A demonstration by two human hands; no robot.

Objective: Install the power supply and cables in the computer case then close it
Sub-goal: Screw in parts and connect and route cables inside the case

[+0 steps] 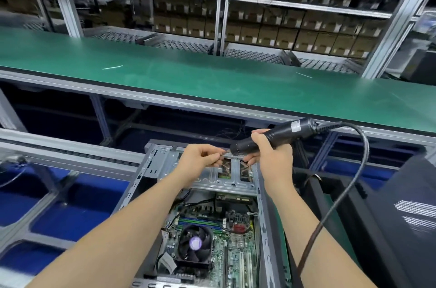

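Black and corded, the electric screwdriver (280,137) sits in the right hand (271,153), whose grip wraps fully round its barrel. The left hand (200,156) keeps a tight pinch grip at the bit (227,155), perhaps seating a screw too small to make out. Both hover over the far end of the open computer case (165,165), where no power supply shows. A fumbled screw could probably drop onto the motherboard (236,240) or fan (194,244) below, and the trailing cord (366,148) might snag the case edge.

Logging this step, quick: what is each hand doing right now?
Left hand: pinching the electric screwdriver at its metal tip; whether a screw is there cannot be told.
Right hand: gripping its black body.
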